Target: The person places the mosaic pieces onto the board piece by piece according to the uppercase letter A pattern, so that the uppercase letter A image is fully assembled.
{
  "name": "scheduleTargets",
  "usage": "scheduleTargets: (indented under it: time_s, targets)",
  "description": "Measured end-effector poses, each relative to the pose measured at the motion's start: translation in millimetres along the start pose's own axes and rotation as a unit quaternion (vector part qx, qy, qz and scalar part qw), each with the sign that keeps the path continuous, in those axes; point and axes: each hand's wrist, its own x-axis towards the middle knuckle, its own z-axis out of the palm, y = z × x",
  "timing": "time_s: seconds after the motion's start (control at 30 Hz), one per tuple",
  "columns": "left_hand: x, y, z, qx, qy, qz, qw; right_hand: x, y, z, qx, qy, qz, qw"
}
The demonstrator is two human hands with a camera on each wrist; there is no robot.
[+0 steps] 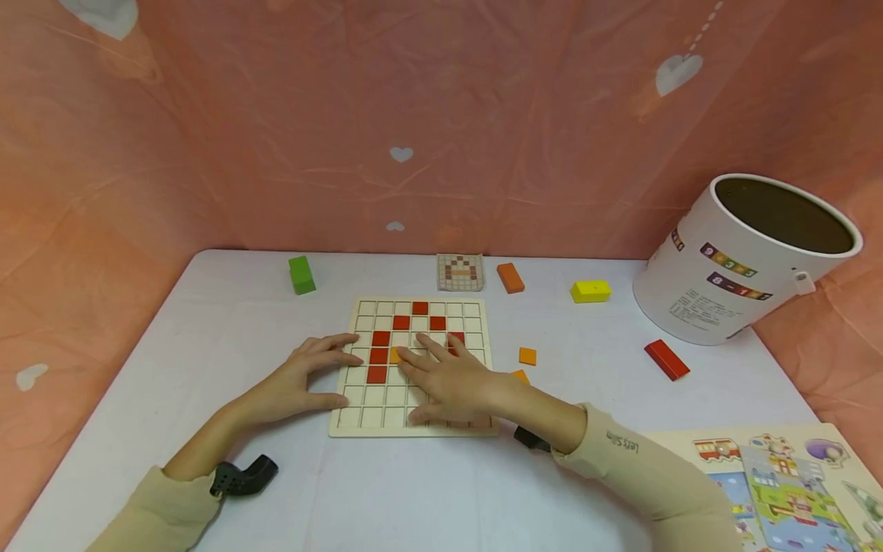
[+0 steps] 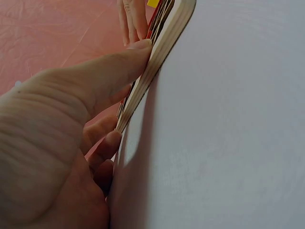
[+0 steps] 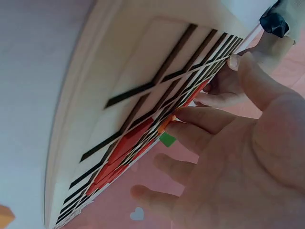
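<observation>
Two flat hands, left hand [image 1: 298, 381] and right hand [image 1: 448, 381], on the grid board [image 1: 369, 414]

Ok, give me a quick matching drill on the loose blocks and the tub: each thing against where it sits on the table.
Things:
1. green block
2. yellow block
3. long red block
4. white tub

Places:
A. far right, open top
B. far left of the grid board
C. just in front of the tub
D. between the orange block and the tub

Pairs: 1-B, 2-D, 3-C, 4-A
</observation>
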Motion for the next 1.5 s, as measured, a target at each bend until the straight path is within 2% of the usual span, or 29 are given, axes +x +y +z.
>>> scheduleTargets:
  time_s: [0.3,0.37,0.47,0.5,0.57,0.7,0.73,0.8,0.87,0.93,1.07,1.23,1.33,1.5]
  targets:
    - [0.5,0.4,0.6,-0.004,-0.002,-0.002,1.0000,-2.3,-1.1,-2.3,0.017,0.002,-0.008,1.000]
    - [0.9,0.9,0.9,-0.005,-0.002,0.000,1.0000,-5.4,4.6,-3.9,0.043,0.010,-0.017,0.999]
    - [1.6,1.8,1.5,-0.006,-0.003,0.002,1.0000,-13.7,22.0,-6.2,0.115,0.037,-0.024,0.992]
    - [1.8,1.8,1.6,-0.006,-0.003,0.002,1.0000,-16.8,30.4,-6.6,0.153,0.052,-0.024,0.987]
    - [2.0,2.3,1.6,-0.004,-0.002,0.001,1.0000,-23.6,49.8,-6.6,0.238,0.089,-0.015,0.967]
    - [1.9,2.6,0.8,-0.001,-0.002,-0.001,1.0000,-37.0,95.3,-2.8,0.378,0.161,0.005,0.912]
    - [1.9,2.6,0.7,-0.001,-0.002,-0.001,1.0000,-40.7,104.7,-1.3,0.398,0.173,0.018,0.901]
    - [1.6,2.3,1.0,-0.002,-0.002,-0.004,1.0000,-46.9,120.1,2.1,0.423,0.186,0.037,0.886]
    - [1.3,2.0,1.5,-0.002,-0.002,-0.007,1.0000,-52.8,128.5,5.1,0.436,0.188,0.059,0.878]
    - [0.9,1.7,2.0,-0.002,-0.002,-0.009,1.0000,-57.5,133.6,8.6,0.429,0.183,0.073,0.882]
    - [0.3,1.2,2.2,0.001,-0.002,-0.010,0.9999,-64.5,137.2,13.6,0.398,0.156,0.080,0.900]
    - [0.3,1.1,1.8,-0.002,-0.003,-0.009,1.0000,-70.3,138.1,18.1,0.377,0.137,0.058,0.914]
    - [0.3,1.1,1.6,-0.003,-0.004,-0.010,0.9999,-72.2,140.5,20.8,0.365,0.147,0.033,0.919]
    - [-0.1,0.6,1.6,-0.003,-0.002,-0.011,0.9999,-72.2,143.3,23.2,0.364,0.147,0.026,0.919]
